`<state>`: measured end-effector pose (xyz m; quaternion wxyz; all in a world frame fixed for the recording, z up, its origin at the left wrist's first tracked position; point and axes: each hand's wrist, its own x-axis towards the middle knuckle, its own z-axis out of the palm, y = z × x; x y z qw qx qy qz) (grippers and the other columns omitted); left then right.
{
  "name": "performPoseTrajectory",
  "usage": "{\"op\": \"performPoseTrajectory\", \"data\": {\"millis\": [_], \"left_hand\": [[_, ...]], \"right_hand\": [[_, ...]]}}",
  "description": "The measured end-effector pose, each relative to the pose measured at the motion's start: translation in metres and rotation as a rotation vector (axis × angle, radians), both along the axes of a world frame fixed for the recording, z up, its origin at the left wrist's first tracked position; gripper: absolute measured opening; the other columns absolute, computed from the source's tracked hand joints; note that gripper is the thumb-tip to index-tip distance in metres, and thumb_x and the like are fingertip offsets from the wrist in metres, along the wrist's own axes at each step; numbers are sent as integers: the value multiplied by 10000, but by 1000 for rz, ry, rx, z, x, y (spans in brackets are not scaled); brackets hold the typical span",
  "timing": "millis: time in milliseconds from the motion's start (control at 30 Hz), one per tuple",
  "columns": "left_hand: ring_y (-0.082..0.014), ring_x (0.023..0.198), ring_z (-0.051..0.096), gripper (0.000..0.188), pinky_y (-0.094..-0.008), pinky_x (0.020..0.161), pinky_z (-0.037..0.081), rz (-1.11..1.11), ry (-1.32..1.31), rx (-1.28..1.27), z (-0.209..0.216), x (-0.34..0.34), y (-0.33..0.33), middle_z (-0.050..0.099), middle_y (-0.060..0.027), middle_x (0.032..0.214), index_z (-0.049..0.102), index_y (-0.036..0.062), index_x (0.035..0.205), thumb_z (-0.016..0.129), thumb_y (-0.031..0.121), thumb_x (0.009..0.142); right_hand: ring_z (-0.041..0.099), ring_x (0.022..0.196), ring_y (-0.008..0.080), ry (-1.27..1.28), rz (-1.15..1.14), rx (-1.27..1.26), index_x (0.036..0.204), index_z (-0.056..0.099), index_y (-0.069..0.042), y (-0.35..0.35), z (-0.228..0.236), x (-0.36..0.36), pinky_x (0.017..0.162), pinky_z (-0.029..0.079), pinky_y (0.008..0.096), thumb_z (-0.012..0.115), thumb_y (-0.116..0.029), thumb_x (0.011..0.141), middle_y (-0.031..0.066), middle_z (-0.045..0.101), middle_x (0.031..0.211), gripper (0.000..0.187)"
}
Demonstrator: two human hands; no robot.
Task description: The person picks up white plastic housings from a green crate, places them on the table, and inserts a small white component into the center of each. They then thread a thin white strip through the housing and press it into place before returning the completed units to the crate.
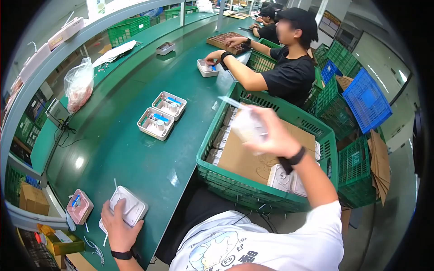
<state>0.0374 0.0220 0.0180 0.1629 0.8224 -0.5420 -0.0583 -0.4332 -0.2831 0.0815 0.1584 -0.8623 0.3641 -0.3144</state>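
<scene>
My left hand (pixel 121 226) is at the near left of the bench, thumb and fingers closed round a white plastic casing (pixel 134 207) that lies on the green surface. A thin pale strip or wire stands up from it, and part of another white piece shows beside my fingers. Raised over the green crate (pixel 205 169), my right hand (pixel 273 133) grips a white casing (pixel 248 126), smeared by motion, with a pale strip sticking out to the upper left. Inside the crate a cardboard sheet (pixel 242 156) carries white casings (pixel 280 178) at its near right corner; more casings show along its sides.
Two open casings with blue parts (pixel 156 123) sit mid-bench. A pink casing (pixel 80 206) lies at the left edge, near a yellow box (pixel 65 244). A co-worker (pixel 291 58) in black reaches into another casing (pixel 208 68). Green crates (pixel 355 158) and a blue crate (pixel 367 100) stand right.
</scene>
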Motion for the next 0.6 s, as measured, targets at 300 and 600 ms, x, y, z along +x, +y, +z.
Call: {"op": "performPoseTrajectory", "data": {"millis": [300, 600], "left_hand": [[-520, 1492, 459, 950, -570, 1239, 412, 98, -36, -5, -8, 6, 22, 437, -301, 1630, 593, 194, 1516, 993, 216, 654], [-523, 1505, 459, 686, -583, 1242, 403, 147, -90, -81, -4, 6, 19, 463, -320, 1641, 657, 130, 1483, 899, 357, 883]], "right_hand": [[571, 1309, 453, 183, 357, 127, 1541, 578, -61, 39, -68, 312, 1109, 524, 550, 874, -532, 821, 233, 592, 1390, 910], [594, 1281, 406, 75, 427, 205, 1404, 713, -98, 42, -108, 349, 1058, 539, 532, 836, -514, 903, 197, 632, 1357, 662]]}}
